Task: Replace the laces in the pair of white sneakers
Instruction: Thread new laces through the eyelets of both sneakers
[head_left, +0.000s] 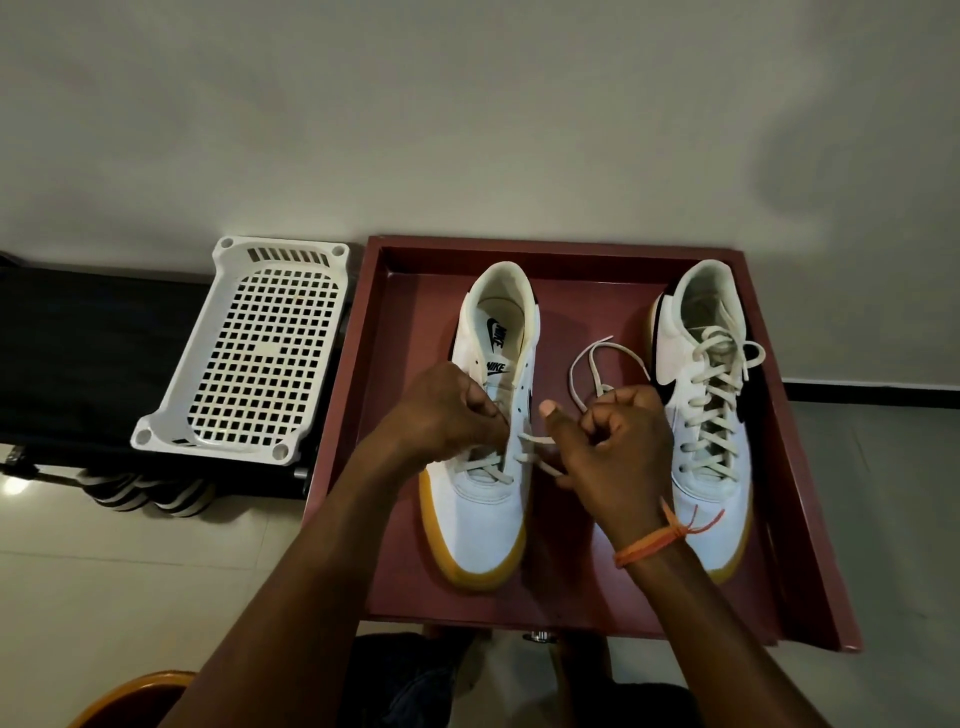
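**Halfway up the left-hand sneaker, lace in both hands**

You're over the red tray (795, 467) now, and everything sits inside it. The half-laced sneaker (485, 499) lies toward the tray's left wall, toe toward you, heel toward the far rim, so its long axis runs straight away from you. Your left hand (447, 415) is curled on the lace (535, 452) at the shoe's left eyelet row; your right hand (618, 447) is clenched round the other end just off the shoe's right flank, with slack looping up behind it toward the tray's far rim. Only the lowest eyelets are crossed; the upper ones sit bare, directly beyond your knuckles. So I'd say the next threading goes away from you, up the tongue, and either hand is about equally close. "NIKE" reads on the tongue and again on the insole. The second sneaker (711, 415), by the tray's right wall, looks fully laced. A white basket (260, 358) sits outside the tray's left wall.
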